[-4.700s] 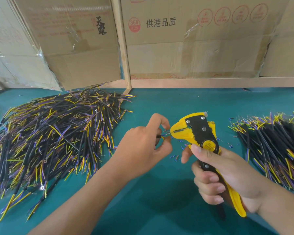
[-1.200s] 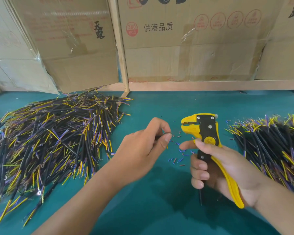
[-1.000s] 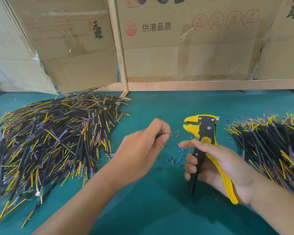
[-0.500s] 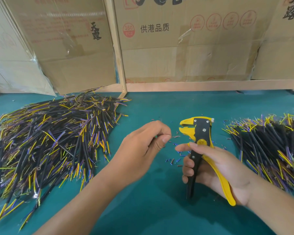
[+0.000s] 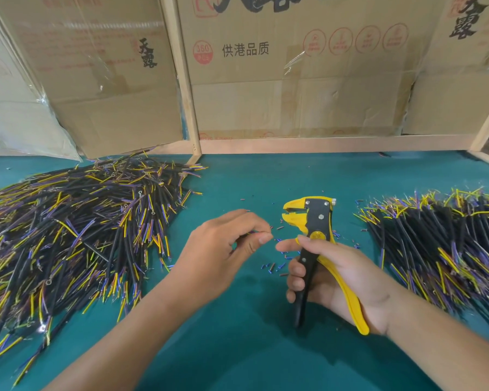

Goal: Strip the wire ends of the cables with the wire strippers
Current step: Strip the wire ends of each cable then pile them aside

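Cardboard boxes point(image 5: 294, 80) are stood behind a teal table point(image 5: 237, 348). Cable piles are heaped left point(image 5: 68, 235) and right point(image 5: 449, 244). Upright strippers point(image 5: 314, 235) are gripped by the right hand point(image 5: 339, 277), jaws parted. The left hand point(image 5: 220, 249) is curled, fingertips point(image 5: 264, 237) pinched; any wire there is hidden. Scraps point(image 5: 274, 266) are scattered between.

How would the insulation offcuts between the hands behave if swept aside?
The insulation offcuts look tiny and cylindrical, so probably light, apt to roll and scatter on the teal mat. Likely hard to pinch singly; sweeping with a flat hand seems easier.
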`<state>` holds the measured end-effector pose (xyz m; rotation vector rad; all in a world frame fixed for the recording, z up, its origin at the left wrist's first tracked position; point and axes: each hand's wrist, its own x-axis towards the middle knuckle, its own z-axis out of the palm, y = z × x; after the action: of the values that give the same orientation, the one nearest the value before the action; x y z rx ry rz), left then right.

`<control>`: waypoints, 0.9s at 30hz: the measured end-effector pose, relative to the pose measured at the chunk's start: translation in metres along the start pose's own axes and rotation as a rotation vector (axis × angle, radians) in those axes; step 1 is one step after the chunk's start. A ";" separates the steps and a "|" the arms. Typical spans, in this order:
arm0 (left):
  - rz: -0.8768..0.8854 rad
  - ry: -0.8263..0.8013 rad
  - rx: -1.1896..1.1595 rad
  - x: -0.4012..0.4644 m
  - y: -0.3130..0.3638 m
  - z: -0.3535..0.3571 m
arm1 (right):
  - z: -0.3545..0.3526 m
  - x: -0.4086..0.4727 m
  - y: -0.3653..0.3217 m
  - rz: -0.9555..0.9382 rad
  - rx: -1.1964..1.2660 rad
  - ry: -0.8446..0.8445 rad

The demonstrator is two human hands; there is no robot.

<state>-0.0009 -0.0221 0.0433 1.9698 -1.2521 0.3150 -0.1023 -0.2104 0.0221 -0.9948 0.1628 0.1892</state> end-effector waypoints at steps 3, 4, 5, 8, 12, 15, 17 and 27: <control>0.006 -0.023 0.043 0.002 0.003 0.002 | -0.001 0.001 0.000 0.008 0.010 -0.002; 0.010 -0.027 0.044 0.003 0.003 0.001 | -0.002 0.001 0.000 0.010 0.014 -0.003; 0.016 -0.033 0.044 0.004 0.004 0.001 | -0.003 0.001 0.000 0.013 0.015 -0.005; 0.002 -0.061 0.043 0.004 0.007 0.000 | -0.002 0.002 0.000 0.023 0.024 -0.010; -0.067 -0.092 -0.086 0.010 0.014 0.000 | -0.002 0.001 -0.002 0.034 0.042 0.000; -0.095 -0.130 -0.213 0.024 0.028 -0.003 | -0.002 0.000 -0.003 0.040 0.053 0.006; -0.086 -0.139 -0.295 0.040 0.041 -0.009 | -0.002 0.000 -0.003 0.047 0.063 0.015; -0.309 -0.139 -0.773 0.118 0.100 0.002 | -0.006 0.005 -0.001 0.076 0.120 0.043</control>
<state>-0.0285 -0.1243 0.1562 1.4751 -0.9282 -0.4154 -0.0976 -0.2158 0.0185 -0.8741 0.2491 0.2253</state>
